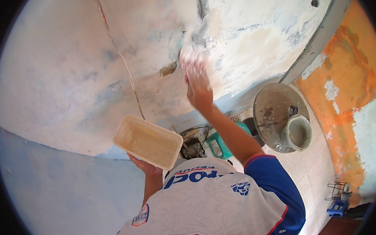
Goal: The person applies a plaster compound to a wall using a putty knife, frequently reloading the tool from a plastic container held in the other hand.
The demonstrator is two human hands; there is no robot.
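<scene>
1. Right hand (200, 92): raised against the wall (71, 69), fingers closed round a pale, blurred tool (193, 62). Kind of tool not resolvable; it looks like a brush or pad with a pinkish-white head, pressed onto the plaster.
2. Contact zone: the tool head sits just right of a small brown chipped patch (168, 69) and below a grey vertical streak in the white coating.
3. Left hand (145, 165): under the near edge of a shallow rectangular cream tray (148, 141), gripping it from beneath. The tray is held about level at chest height, interior coated in a thin beige film.
4. Wall surface: upper part patchy white and cream over bluish remnants; lower band pale blue. A thin reddish crack or cord (123, 58) runs diagonally down toward the tray.
5. Floor area, right of the right forearm: a round, dirty metal pan (273, 113) with a grey bucket (297, 132) of pale liquid resting on its right edge.
6. A green plastic object (219, 144) lies beside debris near the wall base.
7. Far right wall (351, 83): orange paint, flaking.
</scene>
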